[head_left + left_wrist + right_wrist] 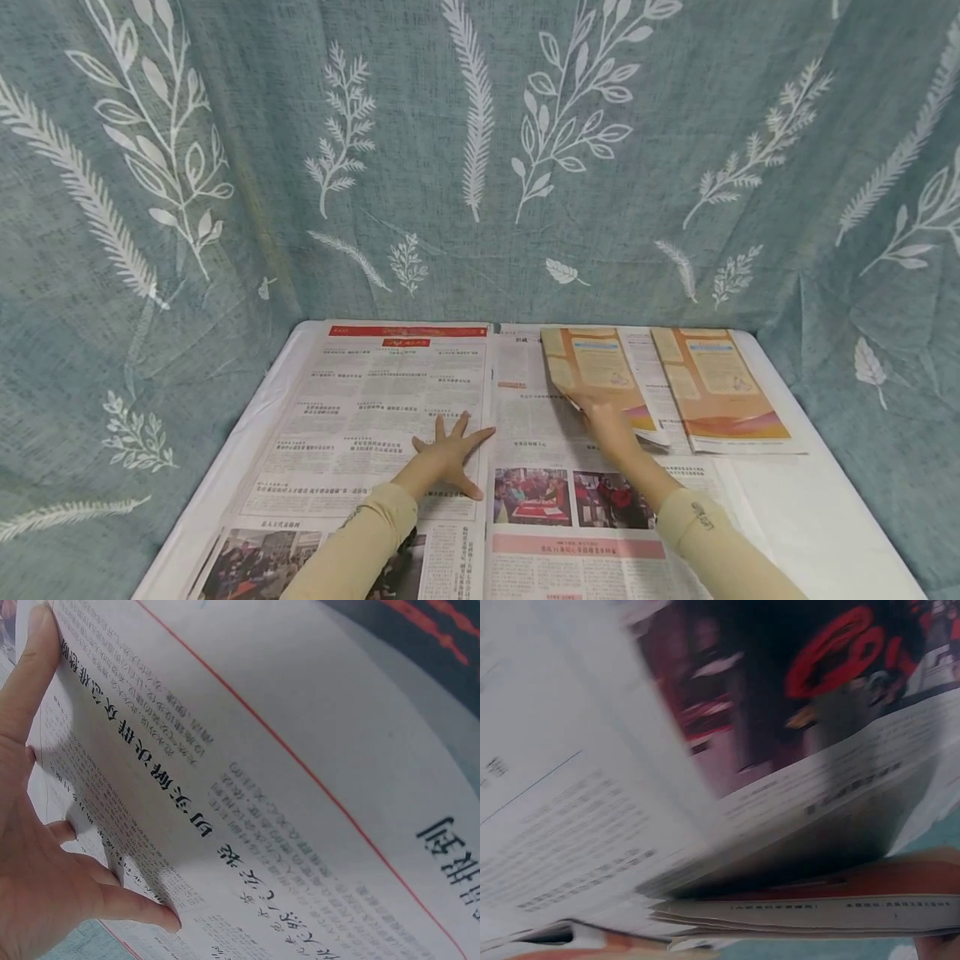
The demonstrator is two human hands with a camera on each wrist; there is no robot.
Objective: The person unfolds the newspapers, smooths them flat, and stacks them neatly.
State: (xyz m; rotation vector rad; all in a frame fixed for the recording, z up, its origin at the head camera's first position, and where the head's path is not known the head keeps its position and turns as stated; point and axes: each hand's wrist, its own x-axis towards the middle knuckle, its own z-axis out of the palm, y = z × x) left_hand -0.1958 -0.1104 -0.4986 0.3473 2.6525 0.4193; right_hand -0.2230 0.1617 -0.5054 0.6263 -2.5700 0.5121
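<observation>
My left hand (450, 458) rests with its fingers spread on the large open newspaper (360, 425), left of the page's middle fold. In the left wrist view its fingers (142, 907) lie straight against the print. With my right hand (611, 429) I grip the left edge of a folded newspaper (600, 362) printed in tan and orange. Seen from the right wrist, its stacked page edges (802, 919) are tilted up off the sheet below. A second, similar folded newspaper (716, 375) lies just to its right, apart from my hands.
The open newspaper covers most of a white-covered table (817, 517), whose white surface shows along the right side. A blue-green curtain (435, 167) with white leaf prints hangs behind the far edge and at both sides.
</observation>
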